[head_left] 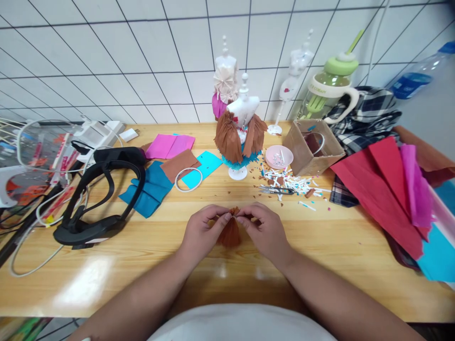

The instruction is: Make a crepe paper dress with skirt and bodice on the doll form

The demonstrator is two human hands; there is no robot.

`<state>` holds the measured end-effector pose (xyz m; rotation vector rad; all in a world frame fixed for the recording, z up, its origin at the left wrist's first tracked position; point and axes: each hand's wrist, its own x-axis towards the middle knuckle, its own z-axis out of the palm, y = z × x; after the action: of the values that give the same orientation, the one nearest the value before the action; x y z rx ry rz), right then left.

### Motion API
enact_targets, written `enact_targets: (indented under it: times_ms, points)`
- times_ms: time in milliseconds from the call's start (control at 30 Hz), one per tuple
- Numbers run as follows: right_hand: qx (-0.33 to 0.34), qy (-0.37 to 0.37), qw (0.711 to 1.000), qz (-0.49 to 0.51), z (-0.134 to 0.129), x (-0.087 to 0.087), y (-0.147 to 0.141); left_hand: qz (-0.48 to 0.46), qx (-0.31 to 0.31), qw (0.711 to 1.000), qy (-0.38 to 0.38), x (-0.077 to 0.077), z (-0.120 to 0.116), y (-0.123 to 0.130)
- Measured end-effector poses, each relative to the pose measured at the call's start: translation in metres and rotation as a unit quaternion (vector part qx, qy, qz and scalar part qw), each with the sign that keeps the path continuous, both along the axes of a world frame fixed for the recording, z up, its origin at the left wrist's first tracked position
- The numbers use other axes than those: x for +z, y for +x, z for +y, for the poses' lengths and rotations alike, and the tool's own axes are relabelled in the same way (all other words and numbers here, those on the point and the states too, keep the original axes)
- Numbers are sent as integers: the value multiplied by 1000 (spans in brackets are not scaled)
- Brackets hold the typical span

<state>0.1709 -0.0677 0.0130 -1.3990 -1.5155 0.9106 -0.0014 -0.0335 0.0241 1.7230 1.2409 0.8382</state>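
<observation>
Close to my body, a piece of gathered brown crepe paper point(230, 236) hangs between my two hands, its lower end fanned out. My left hand point(208, 226) pinches its bunched top from the left, thumb against finger. From the right, my right hand point(262, 227) pinches the same bunched top. Beyond them stands a small white mannequin point(244, 110) dressed in brown ruffles point(228, 137) and a blue frilled layer point(231, 159). Snips point(276, 190) lie on the table to the right, beside a heap of paper scraps point(295, 183).
Two more mannequins point(226, 71) stand by the tiled wall. At right are a pink dish point(279, 157), a cardboard box point(313, 156), a green-lidded jug point(329, 87) and red crepe paper point(373, 189). At left are coloured sheets point(151, 189), a white ring point(188, 180) and a black headset point(101, 196).
</observation>
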Motion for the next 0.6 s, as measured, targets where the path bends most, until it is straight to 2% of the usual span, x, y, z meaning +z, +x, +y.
enact_targets:
  times_ms: [267, 433, 600]
  points:
    - [-22, -23, 999, 32, -1, 3, 1, -56, -28, 995, -78, 1, -1, 0]
    - [-22, -72, 994, 74, 1, 3, 3, -127, -55, 971, -196, 0, -1, -1]
    - [18, -90, 992, 92, 5, 1, 8, -154, -59, 945, -283, -2, 0, -2]
